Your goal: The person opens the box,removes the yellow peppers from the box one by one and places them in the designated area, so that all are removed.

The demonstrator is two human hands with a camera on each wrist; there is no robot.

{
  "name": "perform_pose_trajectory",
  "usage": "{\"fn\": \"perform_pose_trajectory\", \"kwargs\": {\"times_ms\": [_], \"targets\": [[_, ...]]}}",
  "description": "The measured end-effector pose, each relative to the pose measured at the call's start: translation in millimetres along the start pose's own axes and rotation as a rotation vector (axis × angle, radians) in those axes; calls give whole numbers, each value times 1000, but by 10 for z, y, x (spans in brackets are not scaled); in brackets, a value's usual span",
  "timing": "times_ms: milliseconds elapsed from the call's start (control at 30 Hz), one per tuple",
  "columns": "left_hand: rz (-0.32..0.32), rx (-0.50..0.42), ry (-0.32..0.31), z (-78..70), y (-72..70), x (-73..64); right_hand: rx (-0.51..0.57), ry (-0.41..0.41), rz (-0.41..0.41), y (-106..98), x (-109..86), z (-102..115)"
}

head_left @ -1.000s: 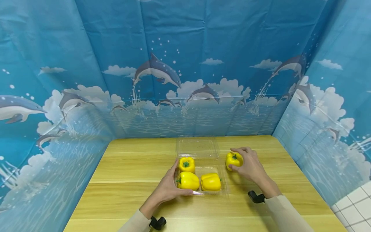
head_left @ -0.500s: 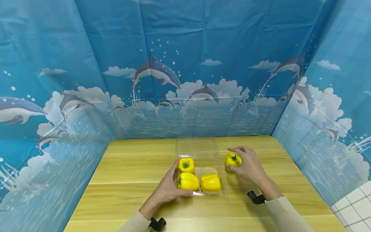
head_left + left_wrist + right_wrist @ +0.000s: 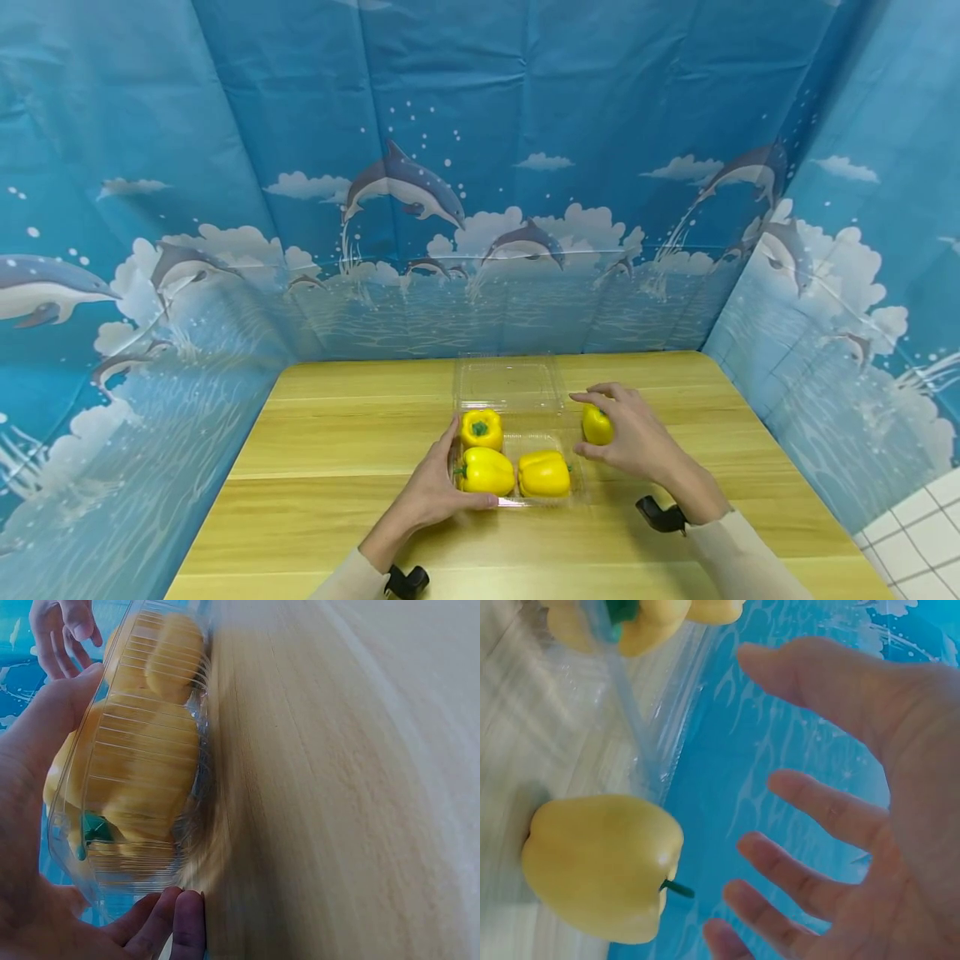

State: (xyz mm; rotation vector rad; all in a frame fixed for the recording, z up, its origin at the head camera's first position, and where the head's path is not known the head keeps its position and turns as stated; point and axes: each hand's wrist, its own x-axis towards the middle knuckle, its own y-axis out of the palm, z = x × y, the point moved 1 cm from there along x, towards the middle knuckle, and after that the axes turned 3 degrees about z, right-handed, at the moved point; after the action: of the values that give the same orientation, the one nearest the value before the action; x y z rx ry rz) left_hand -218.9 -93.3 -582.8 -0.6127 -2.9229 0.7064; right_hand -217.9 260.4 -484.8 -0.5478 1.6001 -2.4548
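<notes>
A clear plastic clamshell container (image 3: pixel 530 445) stands on the wooden table with its lid folded back. In it are a yellow bell pepper (image 3: pixel 482 429) at back left, another yellow bell pepper (image 3: pixel 487 472) at front left and one more bell pepper (image 3: pixel 544 474) at front right. My left hand (image 3: pixel 433 487) grips the container's left side, thumb along the front wall. Right of the container, a yellow bell pepper (image 3: pixel 607 862) with a green stem rests on the table. My right hand (image 3: pixel 637 437) hovers over it, fingers spread and apart from it, partly hiding it in the head view.
The flat lid (image 3: pixel 510 385) lies behind the container, toward the table's back edge. A blue dolphin-print curtain (image 3: pixel 450 167) borders the wooden table (image 3: pixel 337 433) at the back and sides. White tiles (image 3: pixel 915 533) show at lower right.
My right hand has let go of the loose bell pepper, its fingers now spread and shifted slightly left over it. The left hand stays in place on the container.
</notes>
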Motion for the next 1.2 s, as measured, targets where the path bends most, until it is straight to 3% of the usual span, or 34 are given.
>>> {"fn": "perform_pose_trajectory", "kwargs": {"times_ms": [300, 800, 1200], "targets": [[0, 1, -3, -2, -9, 7, 7, -54, 152, 11, 10, 128], [-3, 18, -19, -19, -7, -19, 174, -67, 482, 99, 40, 238], [7, 4, -2, -7, -39, 0, 146, -71, 559, 192, 89, 281]]}}
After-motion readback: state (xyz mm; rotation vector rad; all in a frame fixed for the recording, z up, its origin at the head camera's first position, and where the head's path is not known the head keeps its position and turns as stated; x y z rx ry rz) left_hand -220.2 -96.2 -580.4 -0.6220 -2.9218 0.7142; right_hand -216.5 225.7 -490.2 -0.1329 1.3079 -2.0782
